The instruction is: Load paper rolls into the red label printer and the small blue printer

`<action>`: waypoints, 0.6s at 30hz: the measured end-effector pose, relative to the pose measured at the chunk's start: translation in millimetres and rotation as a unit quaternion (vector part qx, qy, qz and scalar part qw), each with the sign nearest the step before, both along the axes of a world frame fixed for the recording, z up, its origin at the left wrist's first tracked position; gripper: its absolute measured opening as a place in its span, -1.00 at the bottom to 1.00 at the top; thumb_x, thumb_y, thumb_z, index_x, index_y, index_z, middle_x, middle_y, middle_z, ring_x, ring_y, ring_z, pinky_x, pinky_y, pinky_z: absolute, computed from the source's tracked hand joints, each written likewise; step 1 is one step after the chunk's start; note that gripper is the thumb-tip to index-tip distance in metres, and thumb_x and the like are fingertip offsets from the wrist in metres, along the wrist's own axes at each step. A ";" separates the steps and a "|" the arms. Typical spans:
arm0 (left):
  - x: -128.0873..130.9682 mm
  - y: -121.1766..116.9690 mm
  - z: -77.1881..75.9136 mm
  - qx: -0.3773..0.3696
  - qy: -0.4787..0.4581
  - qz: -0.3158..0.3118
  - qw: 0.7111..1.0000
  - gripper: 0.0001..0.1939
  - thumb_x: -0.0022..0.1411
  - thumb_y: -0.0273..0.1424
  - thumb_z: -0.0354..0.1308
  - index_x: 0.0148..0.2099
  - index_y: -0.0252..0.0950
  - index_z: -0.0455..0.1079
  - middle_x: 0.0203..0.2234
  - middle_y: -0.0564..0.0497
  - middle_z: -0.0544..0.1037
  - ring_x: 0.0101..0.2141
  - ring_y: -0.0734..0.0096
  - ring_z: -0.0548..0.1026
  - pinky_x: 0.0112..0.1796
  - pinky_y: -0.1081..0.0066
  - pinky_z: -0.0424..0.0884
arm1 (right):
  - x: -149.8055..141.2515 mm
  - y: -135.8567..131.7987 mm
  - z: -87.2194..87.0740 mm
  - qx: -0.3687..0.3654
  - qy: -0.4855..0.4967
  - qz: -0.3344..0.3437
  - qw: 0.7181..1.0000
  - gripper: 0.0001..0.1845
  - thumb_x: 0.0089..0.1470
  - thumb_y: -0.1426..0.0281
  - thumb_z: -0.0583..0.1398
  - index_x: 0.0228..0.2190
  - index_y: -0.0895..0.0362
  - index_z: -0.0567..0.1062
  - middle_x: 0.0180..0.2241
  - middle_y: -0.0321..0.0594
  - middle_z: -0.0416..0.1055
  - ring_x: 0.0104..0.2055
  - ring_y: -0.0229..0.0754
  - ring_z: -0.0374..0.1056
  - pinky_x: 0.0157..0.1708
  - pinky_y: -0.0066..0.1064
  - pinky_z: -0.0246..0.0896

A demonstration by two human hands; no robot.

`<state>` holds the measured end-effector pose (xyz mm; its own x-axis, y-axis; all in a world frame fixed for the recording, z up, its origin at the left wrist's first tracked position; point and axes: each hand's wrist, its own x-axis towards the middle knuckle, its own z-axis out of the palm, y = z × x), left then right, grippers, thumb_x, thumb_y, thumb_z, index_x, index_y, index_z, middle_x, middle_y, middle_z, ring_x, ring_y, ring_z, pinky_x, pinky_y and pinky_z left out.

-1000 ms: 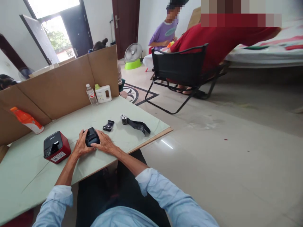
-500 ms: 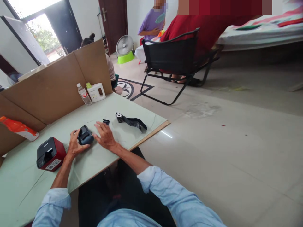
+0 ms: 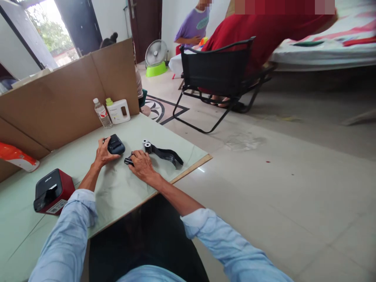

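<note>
My left hand (image 3: 103, 154) grips a small dark blue device (image 3: 115, 145) that rests on the pale green tabletop (image 3: 117, 188). My right hand (image 3: 142, 164) is closed over a small black part (image 3: 128, 160) just right of the device. A black strip with a small paper roll at its end (image 3: 161, 152) lies beside my right hand, toward the table's right edge. A red and black box-shaped printer (image 3: 52, 191) sits at the left, apart from both hands.
A cardboard screen (image 3: 67, 98) stands along the table's far side, with a water bottle (image 3: 102, 113) and a white jug (image 3: 119, 111) before it. An orange pack (image 3: 16, 156) lies left. A black folding chair (image 3: 219, 78), people and a fan (image 3: 155, 53) are beyond.
My left hand has slid the dark device away from me, farther up the table. My right hand left the device and closed over the small black part.
</note>
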<state>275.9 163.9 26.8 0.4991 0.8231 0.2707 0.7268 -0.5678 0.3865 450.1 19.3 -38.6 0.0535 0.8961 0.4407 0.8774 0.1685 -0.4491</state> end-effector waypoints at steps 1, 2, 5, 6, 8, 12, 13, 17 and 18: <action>4.7 1.8 -3.5 -0.007 0.003 -0.008 1.000 0.16 -0.21 -0.19 0.55 0.43 -0.24 0.20 0.36 -0.25 0.11 0.29 -0.23 0.36 0.30 0.00 0.34 | 2.4 -4.9 -1.9 0.001 -0.001 -0.004 1.000 -0.84 0.21 0.38 0.31 -0.17 0.16 0.61 0.05 0.10 0.49 0.11 0.19 0.29 0.08 0.04 0.23; 9.0 3.0 -6.9 -0.013 0.005 -0.015 1.000 0.16 -0.21 -0.20 0.56 0.43 -0.24 0.20 0.36 -0.25 0.11 0.29 -0.22 0.36 0.30 0.00 0.33 | 4.9 -9.7 -3.5 0.002 -0.002 -0.008 1.000 -0.85 0.21 0.38 0.31 -0.18 0.15 0.62 0.05 0.10 0.49 0.11 0.20 0.29 0.07 0.04 0.24; 19.7 3.9 -15.5 -0.027 0.004 -0.032 0.999 0.16 -0.21 -0.23 0.56 0.43 -0.23 0.20 0.36 -0.25 0.14 0.27 -0.19 0.40 0.30 0.02 0.34 | 11.9 -23.2 -3.3 -0.004 -0.010 -0.011 1.000 -0.84 0.19 0.35 0.35 -0.19 0.14 0.62 0.04 0.11 0.50 0.11 0.22 0.31 0.06 0.06 0.28; 22.1 3.7 -16.9 -0.031 0.003 -0.036 0.999 0.16 -0.21 -0.23 0.56 0.43 -0.22 0.20 0.36 -0.25 0.16 0.27 -0.18 0.41 0.30 0.02 0.34 | 13.3 -26.8 0.3 -0.004 -0.008 -0.011 1.000 -0.83 0.18 0.35 0.36 -0.18 0.14 0.62 0.04 0.12 0.51 0.11 0.23 0.33 0.06 0.08 0.29; 23.6 2.4 -15.0 -0.037 0.001 -0.037 0.999 0.18 -0.26 -0.23 0.59 0.42 -0.23 0.22 0.37 -0.27 0.19 0.28 -0.21 0.39 0.29 0.00 0.35 | 14.3 -32.9 15.7 0.006 0.017 -0.007 1.000 -0.80 0.19 0.36 0.34 -0.14 0.15 0.61 0.04 0.12 0.52 0.10 0.25 0.37 0.05 0.11 0.34; 6.8 -17.1 15.4 -0.017 -0.024 -0.002 1.000 0.03 -0.11 -0.26 0.54 0.38 -0.29 0.25 0.40 -0.34 0.20 0.39 -0.29 0.22 0.30 -0.10 0.31 | 12.7 -61.3 72.0 0.143 0.191 0.069 0.969 -0.77 0.35 0.33 0.18 -0.07 0.08 0.60 0.00 -0.01 0.57 0.08 0.11 0.48 0.13 0.08 0.43; -2.1 -29.1 28.5 0.005 -0.043 0.014 0.999 -0.10 0.02 -0.29 0.46 0.38 -0.27 0.25 0.40 -0.30 0.23 0.39 -0.21 0.22 0.27 -0.09 0.35 | 14.0 -78.7 83.7 0.171 0.242 0.109 0.949 -0.75 0.38 0.30 0.15 -0.02 0.03 0.59 0.01 -0.07 0.57 0.10 0.07 0.49 0.16 0.07 0.44; -49.4 -107.1 85.8 0.188 -0.183 0.037 0.964 -0.58 0.29 -0.42 0.18 0.19 -0.17 0.43 0.19 -0.08 0.49 0.12 0.18 0.53 -0.04 0.20 0.62 | 36.5 -207.6 73.7 0.223 0.292 0.214 0.905 -0.66 0.39 0.13 0.14 0.10 -0.16 0.56 0.09 -0.05 0.55 0.17 0.19 0.48 0.05 0.17 0.55; -62.2 -129.6 96.6 0.229 -0.194 0.055 0.952 -0.63 0.31 -0.42 0.17 0.15 -0.16 0.47 0.14 -0.05 0.52 0.10 0.22 0.54 -0.04 0.23 0.62 | 44.9 -248.3 56.2 0.227 0.276 0.237 0.904 -0.65 0.36 0.09 0.17 0.10 -0.18 0.56 0.10 -0.02 0.53 0.19 0.23 0.47 0.04 0.20 0.55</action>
